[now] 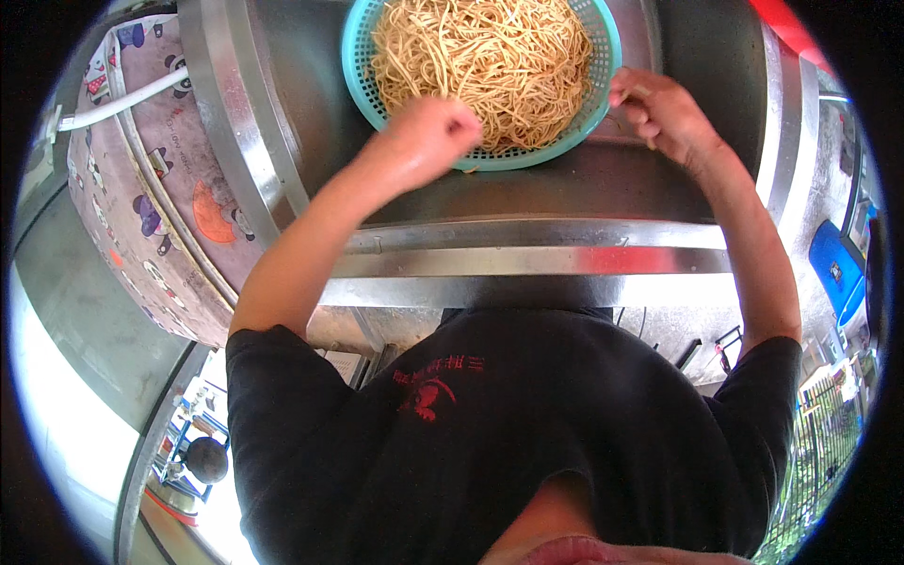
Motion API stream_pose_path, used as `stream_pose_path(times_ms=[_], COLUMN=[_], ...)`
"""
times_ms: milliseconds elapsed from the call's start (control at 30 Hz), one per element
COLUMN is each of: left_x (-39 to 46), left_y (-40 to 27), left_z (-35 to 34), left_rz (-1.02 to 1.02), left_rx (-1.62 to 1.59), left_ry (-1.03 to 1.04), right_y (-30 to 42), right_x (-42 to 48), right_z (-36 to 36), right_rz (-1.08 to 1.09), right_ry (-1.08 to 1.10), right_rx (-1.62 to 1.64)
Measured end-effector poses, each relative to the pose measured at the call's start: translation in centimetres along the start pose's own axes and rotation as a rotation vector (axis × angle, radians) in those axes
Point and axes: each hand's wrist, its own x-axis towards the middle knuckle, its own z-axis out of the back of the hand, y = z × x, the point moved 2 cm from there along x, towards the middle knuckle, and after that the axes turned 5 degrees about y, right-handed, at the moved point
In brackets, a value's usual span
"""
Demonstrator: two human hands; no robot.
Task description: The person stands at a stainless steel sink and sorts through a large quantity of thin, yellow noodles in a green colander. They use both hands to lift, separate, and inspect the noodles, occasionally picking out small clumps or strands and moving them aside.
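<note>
A turquoise perforated plastic basket [357, 74] sits in a stainless-steel sink or trough. Pale tan noodle-like strips [494, 70] are heaped inside it, and the top of the picture cuts off its far side. Over the basket's near left rim, my left hand [438, 134] is curled with its back towards me; whatever its fingers might hold is hidden. My right hand [664, 113] is just off the basket's right rim, its fingers bent inward. Small pale bits show at those fingers, but whether they are gripped or merely stuck is unclear.
The sink's metal front edge [537, 236] runs between me and the basket. To the left lies a panda-print cloth cover [169, 162], crossed by a white pipe or hose [127, 99]. A red object [791, 32] enters at the upper right. Further right stands a blue container [837, 268].
</note>
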Motion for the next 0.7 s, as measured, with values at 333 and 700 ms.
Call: stream_pose_path(times_ms=[333, 700], left_x=[4.9, 11.0], left_y=[-1.1, 2.8], left_z=[-1.7, 5.1], left_rz=[-0.462, 0.15], left_rx=[0.75, 0.688], left_ry=[-0.324, -0.224], right_y=[-1.7, -3.9], right_x=[3.7, 10.8], right_z=[5.8, 8.6], right_rz=[0.108, -0.011], right_ry=[-0.062, -0.444], right_rx=[-0.24, -1.558])
